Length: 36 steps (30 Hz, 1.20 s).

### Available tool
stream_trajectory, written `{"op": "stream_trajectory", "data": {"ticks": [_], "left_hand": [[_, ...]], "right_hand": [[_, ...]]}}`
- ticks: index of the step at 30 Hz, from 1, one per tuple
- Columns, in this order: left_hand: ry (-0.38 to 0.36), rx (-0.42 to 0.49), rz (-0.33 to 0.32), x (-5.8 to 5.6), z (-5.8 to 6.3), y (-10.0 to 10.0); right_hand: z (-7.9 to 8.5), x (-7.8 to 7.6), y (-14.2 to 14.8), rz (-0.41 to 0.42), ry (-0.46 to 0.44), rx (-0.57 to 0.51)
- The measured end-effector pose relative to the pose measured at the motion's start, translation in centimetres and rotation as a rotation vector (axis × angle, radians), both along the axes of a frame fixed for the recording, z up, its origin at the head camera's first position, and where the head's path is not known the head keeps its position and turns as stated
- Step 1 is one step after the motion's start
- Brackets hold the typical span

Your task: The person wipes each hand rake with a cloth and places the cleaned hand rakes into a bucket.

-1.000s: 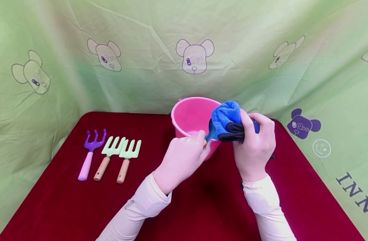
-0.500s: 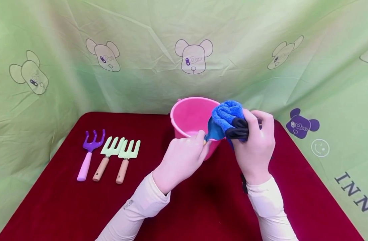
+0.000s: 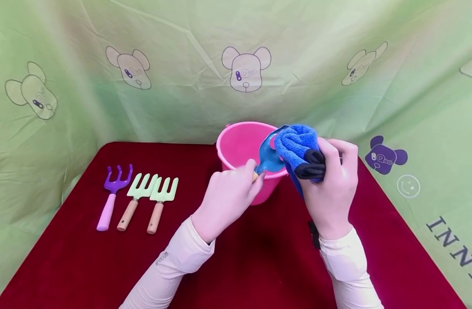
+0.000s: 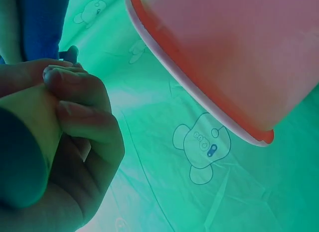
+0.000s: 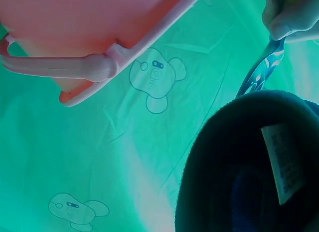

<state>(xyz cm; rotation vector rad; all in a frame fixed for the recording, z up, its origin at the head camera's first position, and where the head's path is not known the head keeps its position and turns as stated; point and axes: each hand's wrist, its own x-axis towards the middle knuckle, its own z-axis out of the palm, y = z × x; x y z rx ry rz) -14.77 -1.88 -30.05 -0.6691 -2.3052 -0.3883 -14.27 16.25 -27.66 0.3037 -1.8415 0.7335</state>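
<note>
In the head view my left hand (image 3: 226,199) grips a blue garden trowel (image 3: 269,159) by its pale handle (image 4: 37,112), which shows more fully in the left wrist view. The trowel's blade points up and away, with pink patches on it. My right hand (image 3: 332,189) holds a bunched blue terry cloth (image 3: 295,139) with black edging against the blade's right side, covering part of it. In the right wrist view the cloth forms a dark hollow with a white label (image 5: 283,162) inside. Both hands are held up in front of the pink bucket (image 3: 264,195).
On the left of the dark red tabletop (image 3: 236,274) lie a purple cultivator (image 3: 114,193) and two pale green hand forks, one left (image 3: 137,197) and one right (image 3: 162,201). A green printed curtain (image 3: 181,98) closes off the back and sides.
The cloth and my right hand have shifted slightly right along the trowel. More of the blue blade is uncovered, its tip now showing above the bucket rim. My left hand still grips the handle.
</note>
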Motion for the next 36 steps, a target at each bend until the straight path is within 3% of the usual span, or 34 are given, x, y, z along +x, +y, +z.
{"op": "stream_trajectory", "data": {"ticks": [17, 36], "left_hand": [[-0.011, 0.023, 0.023, -0.2, 0.6, -0.3], [0.06, -0.016, -0.03, 0.5, 0.5, 0.0]], "right_hand": [[-0.4, 0.7, -1.4, 0.105, 0.015, 0.126], [-0.8, 0.5, -1.3, 0.079, -0.014, 0.171]]}}
